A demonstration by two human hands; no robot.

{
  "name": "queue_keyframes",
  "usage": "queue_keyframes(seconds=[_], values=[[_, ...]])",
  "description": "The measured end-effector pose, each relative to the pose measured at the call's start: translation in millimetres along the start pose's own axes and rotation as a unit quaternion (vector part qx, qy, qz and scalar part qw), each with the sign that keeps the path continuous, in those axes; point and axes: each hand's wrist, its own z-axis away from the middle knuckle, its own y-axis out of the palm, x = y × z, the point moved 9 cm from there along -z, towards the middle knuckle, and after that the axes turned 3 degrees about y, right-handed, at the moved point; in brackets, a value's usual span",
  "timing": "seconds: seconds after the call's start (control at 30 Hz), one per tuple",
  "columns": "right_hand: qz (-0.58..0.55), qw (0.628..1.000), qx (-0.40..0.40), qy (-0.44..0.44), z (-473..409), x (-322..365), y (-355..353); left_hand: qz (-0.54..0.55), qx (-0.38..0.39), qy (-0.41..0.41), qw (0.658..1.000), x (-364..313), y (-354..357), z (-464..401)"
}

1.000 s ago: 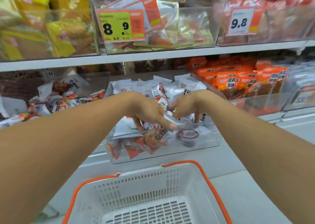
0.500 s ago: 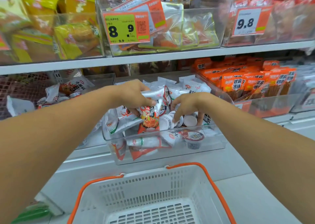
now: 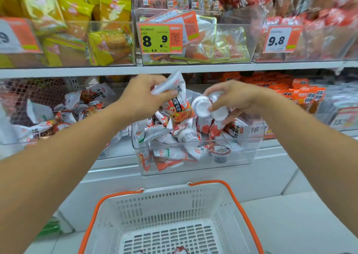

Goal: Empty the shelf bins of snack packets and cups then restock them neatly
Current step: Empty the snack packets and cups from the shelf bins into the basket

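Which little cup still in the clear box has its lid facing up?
The dark cup at the clear bin's front right corner; its printed lid faces up. The white cup lies tipped over.

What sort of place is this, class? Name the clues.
Most likely a shop's snack aisle: price tags hang on clear shelf bins full of snack packets, and a shopping basket sits below the person's hands.
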Motion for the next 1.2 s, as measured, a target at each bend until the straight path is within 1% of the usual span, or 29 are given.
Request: queue_keyframes(seconds=[0.03, 0.07, 0.1, 0.13, 0.17, 0.2, 0.23, 0.27, 0.3, 0.33, 0.37, 0.43, 0.5, 0.53, 0.6, 0.67, 0.7, 0.77, 0.83, 0.87, 0.9, 0.93, 1.0, 1.03, 1.07, 1.1, 1.13, 1.17, 1.2], values=[[-0.023, 0.999, 0.004, -0.023, 11, 10, -5, 0.03, -0.014, 0.012, 0.999, -10, -6, 6], [-0.044, 0.998, 0.02, -0.046, 24, 19, -7, 0.054, -0.009, 0.024, 0.998, -21, -11, 14], [-0.057, 0.995, 0.047, -0.065, 38, 27, -7, 0.065, 0.015, 0.032, 0.997, -30, -13, 23], [-0.066, 0.991, 0.082, -0.081, 54, 33, -3, 0.069, 0.061, 0.039, 0.995, -38, -13, 34], [-0.073, 0.986, 0.123, -0.09, 70, 35, 3, 0.075, 0.122, 0.045, 0.989, -45, -11, 47], [-0.081, 0.978, 0.168, -0.09, 86, 33, 11, 0.081, 0.2, 0.052, 0.975, -50, -6, 62], [-0.082, 0.971, 0.211, -0.079, 101, 26, 22, 0.08, 0.287, 0.053, 0.953, -50, 5, 79], [-0.072, 0.964, 0.249, -0.062, 111, 13, 35, 0.07, 0.372, 0.036, 0.925, -42, 19, 96], [-0.044, 0.957, 0.284, -0.039, 116, -4, 54, 0.049, 0.443, -0.003, 0.895, -24, 38, 114], [-0.002, 0.95, 0.312, -0.008, 117, -27, 77, 0.023, 0.497, -0.056, 0.866, 2, 59, 135], [0.043, 0.94, 0.338, 0.029, 119, -54, 106, -0.015, 0.53, -0.102, 0.842, 33, 81, 158], [0.122, 0.908, 0.386, 0.107, 121, -115, 171, -0.106, 0.546, -0.141, 0.819, 96, 122, 201], [0.172, 0.88, 0.407, 0.173, 122, -173, 229, -0.176, 0.526, -0.168, 0.815, 157, 146, 239], [0.183, 0.876, 0.4, 0.2, 121, -199, 251, -0.198, 0.505, -0.189, 0.819, 183, 150, 256], [0.163, 0.888, 0.353, 0.246, 115, -243, 286, -0.216, 0.445, -0.256, 0.831, 225, 147, 289], [0.062, 0.913, 0.269, 0.299, 109, -280, 314, -0.189, 0.35, -0.352, 0.847, 259, 138, 319], [0.005, 0.925, 0.213, 0.313, 107, -295, 326, -0.162, 0.308, -0.4, 0.848, 274, 136, 334], [-0.082, 0.938, 0.12, 0.315, 101, -315, 343, -0.093, 0.229, -0.471, 0.847, 293, 133, 348], [-0.189, 0.921, 0.085, 0.33, 98, -318, 360, 0.008, 0.136, -0.502, 0.854, 299, 132, 340], [-0.246, 0.906, 0.091, 0.332, 95, -315, 367, 0.055, 0.109, -0.506, 0.854, 297, 132, 333], [-0.284, 0.897, 0.105, 0.323, 89, -308, 373, 0.082, 0.107, -0.5, 0.856, 294, 135, 324], [-0.292, 0.897, 0.121, 0.309, 83, -300, 375, 0.09, 0.131, -0.489, 0.858, 289, 139, 316], [-0.249, 0.918, 0.133, 0.277, 72, -283, 367, 0.087, 0.21, -0.468, 0.854, 272, 152, 302], [-0.194, 0.937, 0.136, 0.259, 66, -272, 355, 0.081, 0.261, -0.454, 0.848, 260, 158, 294], [-0.128, 0.95, 0.157, 0.236, 61, -258, 343, 0.064, 0.32, -0.432, 0.841, 246, 161, 283], [-0.063, 0.952, 0.205, 0.217, 59, -241, 333, 0.043, 0.378, -0.405, 0.832, 231, 163, 273], [-0.003, 0.942, 0.271, 0.198, 60, -222, 323, 0.03, 0.431, -0.381, 0.818, 215, 163, 262], [0.053, 0.919, 0.347, 0.18, 67, -200, 309, 0.03, 0.484, -0.363, 0.796, 197, 161, 252], [0.104, 0.891, 0.411, 0.161, 75, -179, 291, 0.041, 0.541, -0.348, 0.765, 175, 156, 242]])
